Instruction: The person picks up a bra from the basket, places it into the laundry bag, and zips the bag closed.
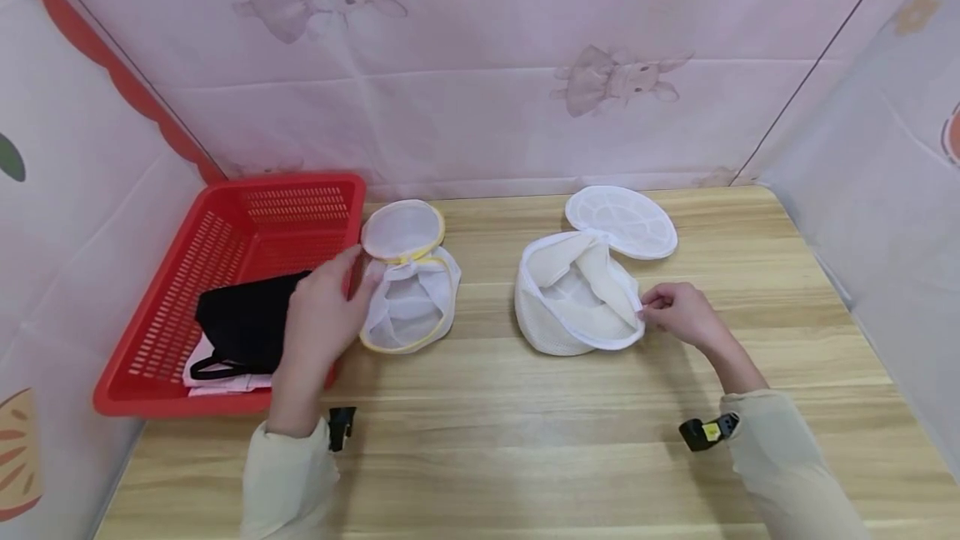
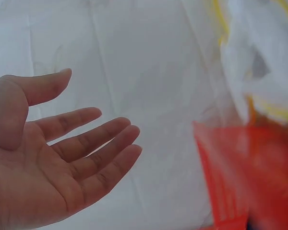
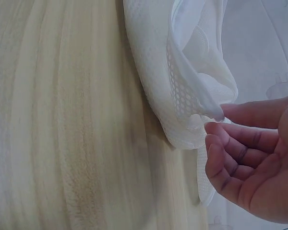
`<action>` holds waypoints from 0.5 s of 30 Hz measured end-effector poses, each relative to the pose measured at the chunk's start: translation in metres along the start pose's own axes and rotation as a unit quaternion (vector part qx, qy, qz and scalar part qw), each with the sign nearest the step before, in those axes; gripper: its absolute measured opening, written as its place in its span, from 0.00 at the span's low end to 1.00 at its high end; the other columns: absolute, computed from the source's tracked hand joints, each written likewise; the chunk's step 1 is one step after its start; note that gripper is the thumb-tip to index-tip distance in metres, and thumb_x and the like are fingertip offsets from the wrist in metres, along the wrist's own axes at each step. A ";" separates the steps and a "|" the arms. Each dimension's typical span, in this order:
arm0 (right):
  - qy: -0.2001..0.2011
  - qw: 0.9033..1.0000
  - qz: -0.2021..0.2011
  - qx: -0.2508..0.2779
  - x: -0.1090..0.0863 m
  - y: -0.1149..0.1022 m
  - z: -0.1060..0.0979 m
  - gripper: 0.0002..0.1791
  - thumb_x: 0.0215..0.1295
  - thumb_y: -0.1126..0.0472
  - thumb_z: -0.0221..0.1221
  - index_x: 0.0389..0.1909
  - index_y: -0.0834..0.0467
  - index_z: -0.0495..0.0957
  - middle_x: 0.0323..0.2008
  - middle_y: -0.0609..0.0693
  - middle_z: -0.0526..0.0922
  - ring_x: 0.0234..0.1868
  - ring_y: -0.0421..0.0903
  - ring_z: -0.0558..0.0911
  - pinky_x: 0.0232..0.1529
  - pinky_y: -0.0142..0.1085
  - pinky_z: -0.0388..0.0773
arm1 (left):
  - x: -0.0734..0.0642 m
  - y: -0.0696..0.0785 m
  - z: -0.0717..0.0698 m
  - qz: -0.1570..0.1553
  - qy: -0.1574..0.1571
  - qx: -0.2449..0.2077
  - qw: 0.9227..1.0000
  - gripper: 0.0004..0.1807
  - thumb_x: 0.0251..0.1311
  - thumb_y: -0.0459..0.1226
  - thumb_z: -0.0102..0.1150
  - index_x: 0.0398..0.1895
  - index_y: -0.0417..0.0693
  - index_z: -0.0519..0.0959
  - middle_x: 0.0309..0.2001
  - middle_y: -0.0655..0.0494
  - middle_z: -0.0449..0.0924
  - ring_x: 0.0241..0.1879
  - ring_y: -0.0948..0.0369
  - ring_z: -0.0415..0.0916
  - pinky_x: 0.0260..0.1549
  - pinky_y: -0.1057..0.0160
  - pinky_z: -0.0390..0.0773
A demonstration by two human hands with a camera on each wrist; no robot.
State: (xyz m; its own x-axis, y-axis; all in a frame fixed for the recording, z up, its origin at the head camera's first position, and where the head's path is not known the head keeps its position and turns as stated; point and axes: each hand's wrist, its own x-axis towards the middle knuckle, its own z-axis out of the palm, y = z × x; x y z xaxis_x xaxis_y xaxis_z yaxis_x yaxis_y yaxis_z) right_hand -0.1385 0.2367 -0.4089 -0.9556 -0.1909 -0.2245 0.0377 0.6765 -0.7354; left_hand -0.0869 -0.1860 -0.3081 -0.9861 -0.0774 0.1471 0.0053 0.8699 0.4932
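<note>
A white mesh laundry bag (image 1: pixel 551 327) sits on the table with its round top open and its lid (image 1: pixel 626 223) folded back. My right hand (image 1: pixel 682 312) pinches the bag's rim (image 3: pixel 209 108) at its right side between thumb and fingertips. My left hand (image 1: pixel 322 315), fingers extended and thumb apart, hovers over the right edge of the red basket (image 1: pixel 213 408); its palm is bare in the left wrist view. Just right of it stands a smaller mesh laundry bag (image 1: pixel 450 290) with yellow trim, its round lid (image 1: pixel 402 230) also folded back.
Inside the basket lie a black fabric item (image 1: pixel 243 315) with a strap and a folded pale pink cloth (image 1: pixel 198 365). A rabbit-print curtain (image 1: pixel 480 123) closes off the back of the wooden table (image 1: pixel 510 440). Pale sheets hang at both sides.
</note>
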 end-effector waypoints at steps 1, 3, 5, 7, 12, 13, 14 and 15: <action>0.002 1.000 -0.002 0.002 0.000 0.000 0.000 0.10 0.54 0.68 0.57 0.36 0.71 0.76 0.24 0.51 0.77 0.25 0.45 0.74 0.23 0.32 0.71 | 0.000 -0.002 -0.006 -0.004 0.004 -0.001 1.000 0.28 0.63 0.45 0.52 0.61 0.36 0.66 0.56 0.36 0.69 0.54 0.42 0.66 0.52 0.42 0.65; 0.003 1.000 -0.003 0.007 0.001 0.000 0.000 0.10 0.53 0.70 0.56 0.36 0.72 0.75 0.23 0.51 0.77 0.25 0.44 0.74 0.23 0.31 0.71 | 0.001 -0.007 -0.017 -0.016 0.014 0.001 1.000 0.29 0.63 0.46 0.51 0.62 0.37 0.65 0.56 0.35 0.69 0.54 0.41 0.66 0.51 0.41 0.65; 0.002 1.000 -0.001 0.011 0.002 0.000 0.000 0.10 0.53 0.71 0.56 0.36 0.72 0.75 0.23 0.51 0.77 0.24 0.44 0.74 0.23 0.31 0.71 | 0.002 -0.015 -0.028 -0.033 0.020 -0.001 0.999 0.30 0.64 0.47 0.49 0.63 0.37 0.63 0.55 0.34 0.69 0.54 0.40 0.66 0.49 0.40 0.66; -0.001 1.000 0.006 0.017 0.003 0.000 0.000 0.10 0.54 0.70 0.56 0.36 0.72 0.75 0.23 0.52 0.77 0.24 0.44 0.74 0.23 0.32 0.72 | 0.004 -0.026 -0.038 -0.052 0.023 -0.003 0.998 0.31 0.64 0.49 0.47 0.64 0.38 0.62 0.54 0.33 0.69 0.53 0.39 0.66 0.47 0.38 0.66; -0.018 0.999 0.022 0.038 0.003 0.000 0.001 0.11 0.57 0.68 0.57 0.37 0.73 0.74 0.23 0.54 0.78 0.24 0.46 0.76 0.25 0.37 0.76 | 0.008 -0.055 -0.062 -0.120 0.024 -0.018 0.992 0.33 0.64 0.52 0.44 0.66 0.40 0.59 0.56 0.33 0.66 0.52 0.38 0.64 0.44 0.38 0.69; -0.020 0.999 0.022 0.042 0.003 0.000 0.001 0.11 0.57 0.69 0.57 0.37 0.73 0.74 0.23 0.54 0.78 0.24 0.46 0.76 0.26 0.38 0.77 | 0.009 -0.061 -0.066 -0.137 0.019 -0.026 0.990 0.34 0.64 0.52 0.44 0.67 0.40 0.57 0.57 0.32 0.65 0.53 0.38 0.63 0.43 0.38 0.69; -0.021 0.999 0.020 0.044 0.003 0.000 0.001 0.10 0.57 0.69 0.57 0.37 0.74 0.74 0.23 0.54 0.78 0.24 0.46 0.77 0.26 0.38 0.77 | 0.011 -0.067 -0.070 -0.151 0.015 -0.033 0.988 0.35 0.63 0.53 0.43 0.67 0.40 0.56 0.57 0.31 0.64 0.53 0.37 0.62 0.43 0.38 0.70; -0.021 0.999 0.018 0.044 0.002 0.001 0.001 0.10 0.57 0.69 0.56 0.37 0.74 0.74 0.23 0.53 0.78 0.24 0.46 0.77 0.26 0.39 0.77 | 0.012 -0.074 -0.073 -0.163 0.009 -0.039 0.986 0.36 0.63 0.53 0.43 0.68 0.39 0.55 0.58 0.30 0.63 0.53 0.37 0.61 0.42 0.38 0.70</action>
State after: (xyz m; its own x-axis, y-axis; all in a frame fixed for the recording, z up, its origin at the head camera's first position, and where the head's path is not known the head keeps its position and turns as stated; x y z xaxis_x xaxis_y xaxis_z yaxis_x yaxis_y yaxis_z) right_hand -0.1404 0.2356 -0.4107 -0.9402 -0.1979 -0.2772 0.0995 0.6188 -0.7793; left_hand -0.0870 -0.2864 -0.2803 -0.9345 -0.3557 -0.0140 -0.2971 0.7577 0.5810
